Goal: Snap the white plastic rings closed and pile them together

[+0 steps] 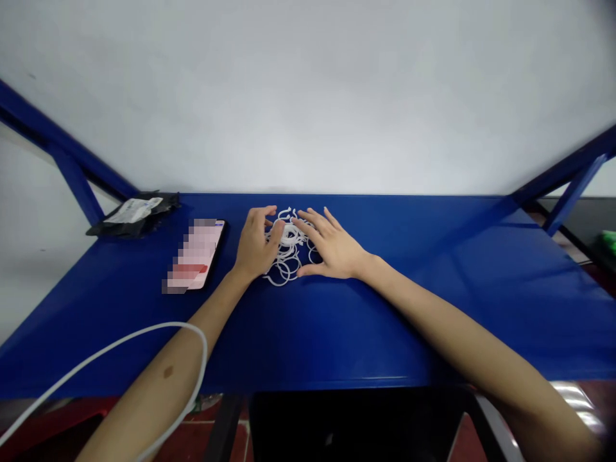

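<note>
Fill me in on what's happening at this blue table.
A person has both hands at a loose pile of thin white rings on the blue table. The left hand is at the pile's left side, thumb and fingers apart; the right hand is spread at its right. Neither clearly grips a ring. A phone lies left of the left hand, and a black packet lies toward the table's far left corner.

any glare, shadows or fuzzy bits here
All in the head view: faint sheen and darker streaks on the glossy blue tabletop; thin white plastic-looking rings blurring together; label print on the black plastic packet unreadable; mosaic blocks over the black-edged phone.
</note>
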### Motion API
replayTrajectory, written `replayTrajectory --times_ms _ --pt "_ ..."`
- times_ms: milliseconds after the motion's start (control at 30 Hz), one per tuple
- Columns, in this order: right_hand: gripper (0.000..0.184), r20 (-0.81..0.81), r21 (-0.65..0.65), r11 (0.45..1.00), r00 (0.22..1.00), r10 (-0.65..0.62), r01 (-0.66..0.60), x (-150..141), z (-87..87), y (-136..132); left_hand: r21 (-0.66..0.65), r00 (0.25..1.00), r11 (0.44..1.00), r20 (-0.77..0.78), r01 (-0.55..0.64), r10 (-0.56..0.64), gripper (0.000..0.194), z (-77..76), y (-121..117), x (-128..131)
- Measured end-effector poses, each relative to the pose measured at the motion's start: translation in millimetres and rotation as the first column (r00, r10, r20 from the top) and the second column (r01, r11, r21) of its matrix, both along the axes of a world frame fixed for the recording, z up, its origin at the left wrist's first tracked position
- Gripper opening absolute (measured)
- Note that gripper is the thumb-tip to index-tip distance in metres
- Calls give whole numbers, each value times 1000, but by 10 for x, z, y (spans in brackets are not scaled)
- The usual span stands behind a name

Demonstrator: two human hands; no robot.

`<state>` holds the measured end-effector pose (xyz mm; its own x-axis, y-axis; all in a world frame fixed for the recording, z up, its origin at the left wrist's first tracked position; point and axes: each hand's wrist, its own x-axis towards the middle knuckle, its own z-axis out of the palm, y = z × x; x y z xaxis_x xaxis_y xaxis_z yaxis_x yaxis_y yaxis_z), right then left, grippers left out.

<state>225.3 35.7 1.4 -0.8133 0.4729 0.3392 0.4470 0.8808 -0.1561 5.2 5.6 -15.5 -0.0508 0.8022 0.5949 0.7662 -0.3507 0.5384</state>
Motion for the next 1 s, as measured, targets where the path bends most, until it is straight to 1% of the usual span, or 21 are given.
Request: replayTrajectory --times_ms 67,100,167,267,367,433,500,633,733,867,1000 --pt "97 -2 14 998 998 -61 61 227 37 -52 55 1000 998 -29 -8 10 30 29 0 -51" --pt "88 -11 19 994 994 -108 108 361 46 -73 79 999 997 -51 -7 11 28 49 -2 -75" --pt "76 -25 11 978 978 -209 209 638 41 -96 116 994 993 -113 15 -1 24 98 -12 -113" --pt "63 -56 -28 943 941 -333 332 989 -16 -84 124 965 984 -245 125 -92 20 182 -52 -137" --pt "53 -105 -110 904 899 -425 414 1166 -80 -49 80 909 967 -368 240 -195 21 256 -113 -126" --pt "44 -138 -164 890 883 -448 425 1179 -100 -48 41 874 963 -432 265 -222 23 285 -147 -110" --pt "36 -160 -192 892 884 -439 408 1133 -101 -76 11 849 963 -474 269 -232 21 297 -166 -99" --pt "32 -145 -203 919 918 -369 337 978 -89 -190 2 846 961 -473 278 -244 9 297 -172 -101" --pt "32 -126 -200 932 936 -329 301 897 -88 -262 16 861 960 -447 278 -242 4 304 -171 -115" --pt "31 -119 -201 937 943 -311 284 866 -97 -292 48 871 961 -437 273 -225 7 318 -166 -141" --pt "29 -118 -195 941 946 -303 277 867 -104 -288 137 874 956 -455 258 -170 5 352 -171 -167"
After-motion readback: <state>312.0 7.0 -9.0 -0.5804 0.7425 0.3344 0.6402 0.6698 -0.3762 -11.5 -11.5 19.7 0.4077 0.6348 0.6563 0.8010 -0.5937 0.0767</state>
